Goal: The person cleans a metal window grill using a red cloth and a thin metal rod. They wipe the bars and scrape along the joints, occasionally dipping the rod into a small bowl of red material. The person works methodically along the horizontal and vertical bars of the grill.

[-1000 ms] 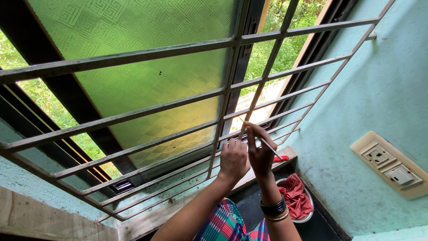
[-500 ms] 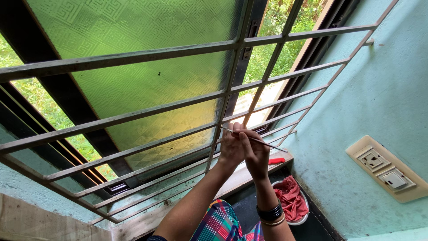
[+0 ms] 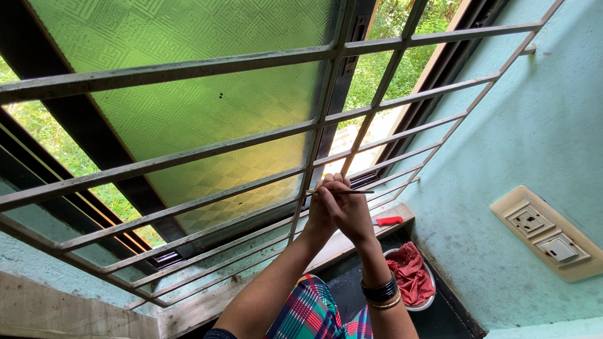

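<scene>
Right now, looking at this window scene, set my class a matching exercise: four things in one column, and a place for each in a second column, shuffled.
Things:
1. thin rod
2. red cloth
3. red-handled tool
4. switch plate

Places:
A. in the white bowl below the sill
B. on the turquoise wall at the right
C. pinched in the hands at the window grille
D. lying on the window sill

Pairs: 1-C, 2-A, 3-D, 4-B

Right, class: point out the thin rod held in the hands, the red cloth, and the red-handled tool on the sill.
thin rod (image 3: 358, 191), head view, on its bare metal shaft.
red cloth (image 3: 411, 271), head view, on its bunched middle.
red-handled tool (image 3: 389, 220), head view, on its red handle.
</scene>
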